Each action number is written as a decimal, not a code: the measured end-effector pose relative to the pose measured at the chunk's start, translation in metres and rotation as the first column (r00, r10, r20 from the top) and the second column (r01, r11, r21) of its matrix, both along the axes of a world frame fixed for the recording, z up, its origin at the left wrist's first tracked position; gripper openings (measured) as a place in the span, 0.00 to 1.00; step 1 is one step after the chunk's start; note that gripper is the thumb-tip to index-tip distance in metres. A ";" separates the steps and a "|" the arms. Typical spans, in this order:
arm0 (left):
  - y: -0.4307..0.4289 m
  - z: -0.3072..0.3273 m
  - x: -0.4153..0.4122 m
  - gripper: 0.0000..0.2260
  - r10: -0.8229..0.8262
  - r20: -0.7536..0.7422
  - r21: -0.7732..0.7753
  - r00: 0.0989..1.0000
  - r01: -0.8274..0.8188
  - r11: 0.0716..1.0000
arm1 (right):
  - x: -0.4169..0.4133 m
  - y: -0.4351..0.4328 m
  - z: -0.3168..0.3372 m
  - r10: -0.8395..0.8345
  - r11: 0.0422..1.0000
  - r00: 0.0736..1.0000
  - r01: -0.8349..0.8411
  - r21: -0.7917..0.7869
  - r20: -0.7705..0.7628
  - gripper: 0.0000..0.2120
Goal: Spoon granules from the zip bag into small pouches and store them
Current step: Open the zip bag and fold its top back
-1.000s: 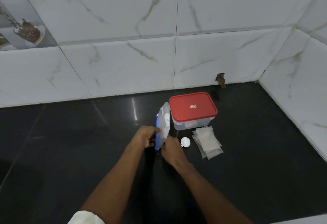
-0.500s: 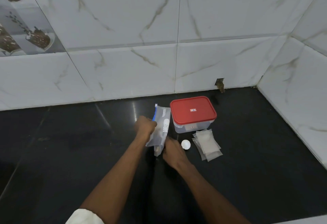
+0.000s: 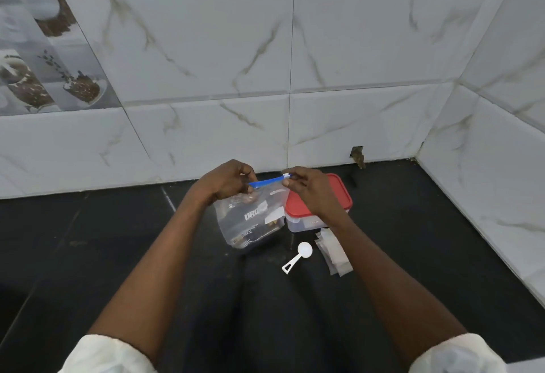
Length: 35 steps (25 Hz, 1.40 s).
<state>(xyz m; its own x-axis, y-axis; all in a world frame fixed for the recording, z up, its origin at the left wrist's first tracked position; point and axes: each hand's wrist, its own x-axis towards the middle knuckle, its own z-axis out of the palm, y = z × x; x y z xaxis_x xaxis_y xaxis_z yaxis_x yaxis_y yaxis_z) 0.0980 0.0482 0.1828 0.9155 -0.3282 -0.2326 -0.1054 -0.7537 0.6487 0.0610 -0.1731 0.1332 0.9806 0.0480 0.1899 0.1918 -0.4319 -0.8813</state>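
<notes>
A clear zip bag with a blue zip strip along its top hangs upright above the black counter. My left hand pinches the strip's left end and my right hand pinches its right end, at the white slider. Dark granules lie at the bag's bottom. A white plastic spoon lies on the counter below the bag, to the right. Several small white pouches are stacked beside it, partly behind my right forearm.
A clear box with a red lid stands behind my right hand near the wall. White marble-look tiled walls close off the back and right of the black counter, forming a corner at the right.
The bag has been lifted and turned broadside to me. My right hand moved up from the bag's lower edge to the zip strip. The camera has come closer.
</notes>
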 end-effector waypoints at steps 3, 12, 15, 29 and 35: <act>-0.003 -0.008 -0.005 0.08 -0.029 -0.011 0.021 1.000 0.029 0.999 | -0.004 0.004 -0.021 -0.084 0.993 0.996 0.083 0.078 0.004 0.08; -0.052 -0.057 -0.030 0.09 0.024 0.261 -0.125 0.965 0.009 0.992 | -0.023 0.008 -0.052 -0.032 0.965 0.992 0.063 0.255 -0.122 0.02; -0.053 -0.063 -0.036 0.07 0.029 0.262 -0.180 0.965 0.020 0.983 | -0.030 0.006 -0.050 -0.031 0.948 0.991 0.070 0.311 -0.128 0.05; 0.041 -0.063 -0.037 0.07 0.007 0.232 0.011 0.973 -0.010 1.000 | -0.029 -0.027 -0.046 -0.073 0.908 0.976 0.150 0.391 -0.204 0.02; 0.036 -0.042 -0.033 0.06 -0.112 0.026 -0.025 0.993 0.113 0.993 | -0.027 -0.020 -0.037 0.013 0.929 0.984 0.054 0.367 -0.177 0.02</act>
